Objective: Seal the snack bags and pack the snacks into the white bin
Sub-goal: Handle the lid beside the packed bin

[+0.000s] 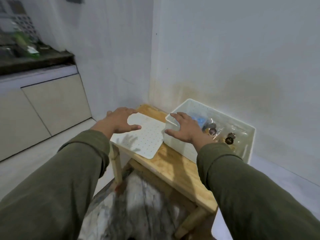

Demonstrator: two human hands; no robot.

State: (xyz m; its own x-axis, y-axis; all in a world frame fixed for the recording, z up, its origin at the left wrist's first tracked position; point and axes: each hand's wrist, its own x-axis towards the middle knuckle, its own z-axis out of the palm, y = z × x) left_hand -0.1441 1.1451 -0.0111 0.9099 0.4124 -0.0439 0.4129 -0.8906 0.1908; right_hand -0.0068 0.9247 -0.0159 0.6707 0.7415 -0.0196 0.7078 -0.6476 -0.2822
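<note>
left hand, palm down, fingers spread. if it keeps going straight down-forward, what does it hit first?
Most likely the white perforated lid lying flat on the wooden table. The left hand hovers over its far-left part, with its shadow on the lid below. Height above it is unclear from one view.

Wooden table [174, 163] with white bin [183, 146] and perforated lid [147, 141].
</note>
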